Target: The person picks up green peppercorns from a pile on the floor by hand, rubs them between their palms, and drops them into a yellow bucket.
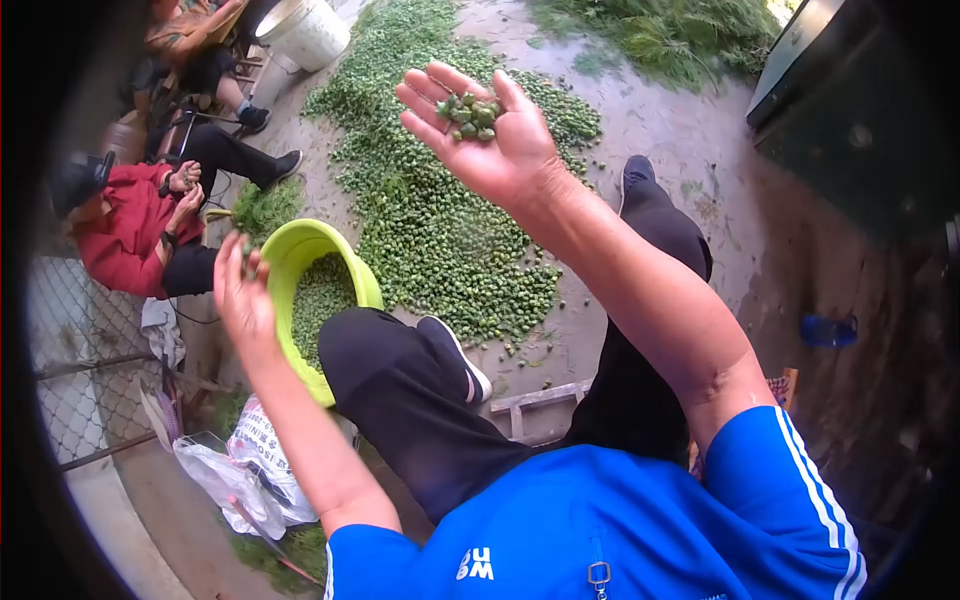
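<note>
Nearest, the left hand (243,300) is pinched narrow on what looks like a small green piece, right at the rim of the lime-green basin (300,245), which holds a fair layer of green pods (322,295). The right hand (480,125) is raised higher, palm up and cupped, holding a small heap of pods (470,115). Beyond both hands a broad spread of pods (440,220) covers the ground, so much sorting seems left. Bare concrete (680,130) lies right of the raised hand; people in dark and red clothes (130,225) sit left of the basin.
</note>
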The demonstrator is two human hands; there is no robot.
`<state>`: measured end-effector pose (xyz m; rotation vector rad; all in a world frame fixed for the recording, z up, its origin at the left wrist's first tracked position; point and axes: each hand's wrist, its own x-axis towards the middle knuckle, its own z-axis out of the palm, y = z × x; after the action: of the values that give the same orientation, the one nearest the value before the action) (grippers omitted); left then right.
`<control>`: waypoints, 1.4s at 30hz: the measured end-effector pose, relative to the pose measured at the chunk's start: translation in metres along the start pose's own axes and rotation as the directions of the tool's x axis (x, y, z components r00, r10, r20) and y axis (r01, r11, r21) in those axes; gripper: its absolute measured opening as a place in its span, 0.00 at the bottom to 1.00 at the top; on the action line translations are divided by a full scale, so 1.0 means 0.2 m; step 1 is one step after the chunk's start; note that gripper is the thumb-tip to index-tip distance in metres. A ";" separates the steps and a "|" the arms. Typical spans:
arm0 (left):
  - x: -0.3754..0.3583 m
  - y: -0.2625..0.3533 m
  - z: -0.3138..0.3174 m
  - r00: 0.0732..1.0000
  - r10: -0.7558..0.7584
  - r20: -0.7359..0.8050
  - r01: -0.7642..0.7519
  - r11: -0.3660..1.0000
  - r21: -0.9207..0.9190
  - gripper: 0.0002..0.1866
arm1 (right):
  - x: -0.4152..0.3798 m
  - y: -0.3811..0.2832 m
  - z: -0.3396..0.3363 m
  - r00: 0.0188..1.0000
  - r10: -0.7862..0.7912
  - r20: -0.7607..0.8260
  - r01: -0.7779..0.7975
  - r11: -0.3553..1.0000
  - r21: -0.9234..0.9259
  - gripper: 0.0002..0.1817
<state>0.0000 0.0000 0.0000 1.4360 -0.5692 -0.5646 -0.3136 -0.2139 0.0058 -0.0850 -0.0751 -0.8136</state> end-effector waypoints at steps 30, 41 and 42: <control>-0.41 0.08 1.30 0.690 0.422 0.588 -0.685 0.643 0.343 0.09 | -0.01 0.01 -0.04 0.993 0.031 -0.116 -0.029 0.999 0.020 0.35; -0.40 0.10 1.26 0.700 0.396 0.594 -0.672 0.647 0.361 0.11 | 0.00 0.05 -0.06 0.996 0.053 -0.072 -0.051 0.998 0.033 0.35; -0.39 0.10 1.25 0.648 0.405 0.646 -0.731 0.570 0.376 0.11 | 0.01 0.05 -0.07 0.994 0.056 -0.093 -0.053 0.998 0.027 0.35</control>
<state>-0.2251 -0.1332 0.0318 1.5572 -1.7334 -0.1697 -0.3045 -0.2100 -0.0085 -0.0253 0.0063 -0.7608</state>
